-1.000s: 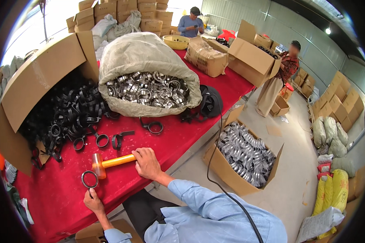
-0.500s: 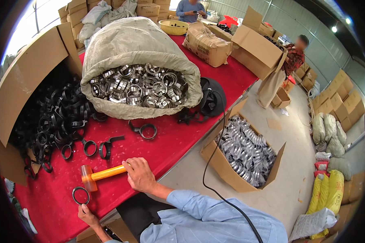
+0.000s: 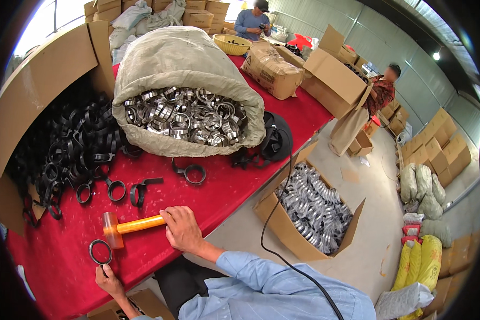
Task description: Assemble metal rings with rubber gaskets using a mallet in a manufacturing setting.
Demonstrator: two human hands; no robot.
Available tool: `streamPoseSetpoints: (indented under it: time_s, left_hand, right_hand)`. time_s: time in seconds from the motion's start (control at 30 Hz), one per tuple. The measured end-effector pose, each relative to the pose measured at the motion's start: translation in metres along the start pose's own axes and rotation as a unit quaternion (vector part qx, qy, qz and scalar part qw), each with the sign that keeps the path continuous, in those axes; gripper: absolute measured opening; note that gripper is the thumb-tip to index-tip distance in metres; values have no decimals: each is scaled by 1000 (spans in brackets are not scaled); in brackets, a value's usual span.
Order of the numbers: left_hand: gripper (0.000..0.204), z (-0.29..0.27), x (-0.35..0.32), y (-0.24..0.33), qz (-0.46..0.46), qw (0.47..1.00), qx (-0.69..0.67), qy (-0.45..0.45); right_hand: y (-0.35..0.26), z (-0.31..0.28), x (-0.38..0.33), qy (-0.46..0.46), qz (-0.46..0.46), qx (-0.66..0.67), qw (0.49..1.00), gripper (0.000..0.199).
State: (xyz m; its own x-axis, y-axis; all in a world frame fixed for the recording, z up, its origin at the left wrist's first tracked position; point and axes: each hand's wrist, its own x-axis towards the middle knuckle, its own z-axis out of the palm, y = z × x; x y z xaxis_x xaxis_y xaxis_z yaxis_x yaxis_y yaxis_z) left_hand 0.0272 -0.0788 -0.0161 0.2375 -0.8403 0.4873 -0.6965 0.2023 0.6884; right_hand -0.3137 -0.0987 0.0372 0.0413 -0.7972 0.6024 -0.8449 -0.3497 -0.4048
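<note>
The red tabletop (image 3: 208,197) runs away from the person, and its near edge cuts diagonally from the lower left toward the upper right, with bare concrete floor (image 3: 378,213) beyond it. The right hand (image 3: 182,229) lies at that near edge, fingers closed around the orange handle of a rubber-headed mallet (image 3: 124,228), whose head rests on the cloth toward the near left corner. Just nearer the corner, the left hand (image 3: 109,280) pinches a black ring (image 3: 100,252) flat on the tabletop, touching or almost touching the mallet head; the view there is too curved to be sure. The cloth around both hands is open, with a bare strip between them and three loose black clamps (image 3: 116,189) further in. Another black clamp (image 3: 189,172) lies alone toward the middle.

Along the left edge a large cardboard box (image 3: 42,90) lies on its side, spilling a heap of black clamps (image 3: 69,149). Beside it, at the middle of the tabletop, a slumped woven sack (image 3: 186,58) gapes toward the person, full of shiny metal rings (image 3: 184,117). A dark cap (image 3: 274,141) sits against the sack's right side, near the edge. On the floor just off that edge stands an open carton (image 3: 282,229) filled with more metal rings (image 3: 312,205), and a black cable (image 3: 274,224) hangs past it. Further cartons (image 3: 336,80) crowd the far end.
</note>
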Motion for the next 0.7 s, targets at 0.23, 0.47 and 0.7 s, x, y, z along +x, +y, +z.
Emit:
streamPoseSetpoints:
  time_s: [0.23,0.47,0.7]
  left_hand:
    - [36,3,1,2,10,1000,-6,8]
    - [40,2,2,2,29,1000,5,8]
    - [41,10,3,-7,13,1000,18,8]
  right_hand:
    - [0,-2,0,9,-7,-2,1000,55]
    - [0,1,-5,-12,-5,-4,1000,56]
    - [2,-3,-8,-18,-2,-9,1000,57]
